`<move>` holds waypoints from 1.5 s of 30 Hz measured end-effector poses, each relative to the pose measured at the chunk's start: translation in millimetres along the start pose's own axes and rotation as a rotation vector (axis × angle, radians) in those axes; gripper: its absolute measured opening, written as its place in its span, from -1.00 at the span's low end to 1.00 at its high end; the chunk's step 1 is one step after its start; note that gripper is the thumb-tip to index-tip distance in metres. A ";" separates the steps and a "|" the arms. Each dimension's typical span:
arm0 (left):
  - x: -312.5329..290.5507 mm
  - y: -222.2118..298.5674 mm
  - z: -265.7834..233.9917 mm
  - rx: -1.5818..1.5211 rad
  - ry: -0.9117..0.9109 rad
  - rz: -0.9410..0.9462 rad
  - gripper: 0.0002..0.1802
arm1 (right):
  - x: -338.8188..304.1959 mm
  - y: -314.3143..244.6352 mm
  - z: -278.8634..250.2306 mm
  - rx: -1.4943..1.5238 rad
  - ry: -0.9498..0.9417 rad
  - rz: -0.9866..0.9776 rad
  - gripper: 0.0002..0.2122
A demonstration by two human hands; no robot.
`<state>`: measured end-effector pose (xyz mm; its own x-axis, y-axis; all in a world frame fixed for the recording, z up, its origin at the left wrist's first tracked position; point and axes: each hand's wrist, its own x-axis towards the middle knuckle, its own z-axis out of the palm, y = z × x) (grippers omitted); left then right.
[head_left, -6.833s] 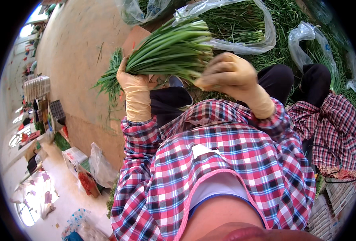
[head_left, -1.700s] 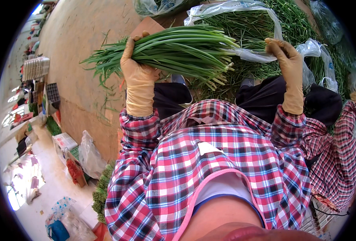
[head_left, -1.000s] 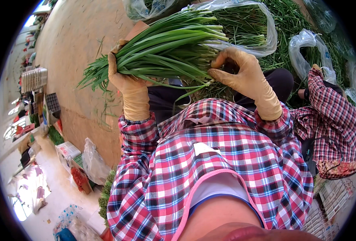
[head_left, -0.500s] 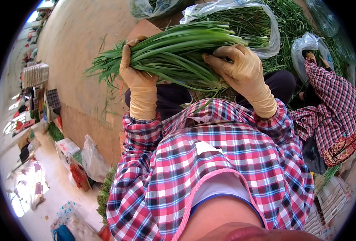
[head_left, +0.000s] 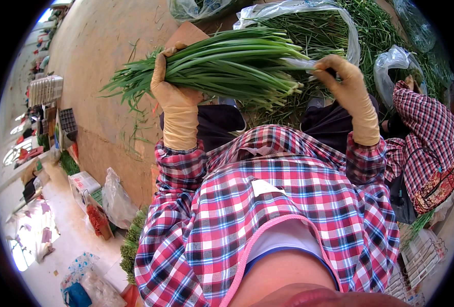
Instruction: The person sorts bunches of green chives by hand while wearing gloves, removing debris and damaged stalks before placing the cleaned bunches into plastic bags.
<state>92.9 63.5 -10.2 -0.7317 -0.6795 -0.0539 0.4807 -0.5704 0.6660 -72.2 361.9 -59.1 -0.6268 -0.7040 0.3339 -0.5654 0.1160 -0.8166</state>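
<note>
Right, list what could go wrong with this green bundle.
The left hand grips the green bundle toward its leafy end, so stalks might slip out at the pale ends. The clear plastic bag lies close beyond, so dropped stalks could mix with the loose greens there.

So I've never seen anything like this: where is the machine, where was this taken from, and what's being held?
There is no machine at work here, only a person's own two hands in thin gloves. The camera sits on their head, looking down; its wide lens makes the round, bent picture. The left hand grips a bundle of long green leaves, pale stem ends toward the right. The right hand is near those ends, thumb and forefinger close together; I can't tell whether they pinch anything. Beyond, more greens lie on the brown floor, some inside a clear plastic bag.
</note>
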 end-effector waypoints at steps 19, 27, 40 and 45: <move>0.8 3.9 5.8 -0.104 0.063 -0.116 -0.83 | 33.6 -20.9 43.4 0.124 0.128 -0.107 -0.83; 5.4 -4.8 -13.7 -0.089 0.200 -0.270 -0.77 | 31.1 -3.1 46.2 0.348 -0.047 0.355 -0.71; 9.3 6.4 -50.2 0.212 0.170 -0.174 -0.71 | 12.5 -4.1 35.4 0.133 0.180 0.086 -0.77; 6.1 6.0 -59.0 0.410 0.020 -0.102 -0.73 | 19.5 -14.8 42.4 0.069 0.152 -0.118 -0.74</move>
<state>119.9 28.7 -50.4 -0.7541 -0.6402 -0.1467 0.1714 -0.4074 0.8970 -53.3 316.8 -60.6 -0.6349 -0.5954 0.4924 -0.6048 -0.0136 -0.7962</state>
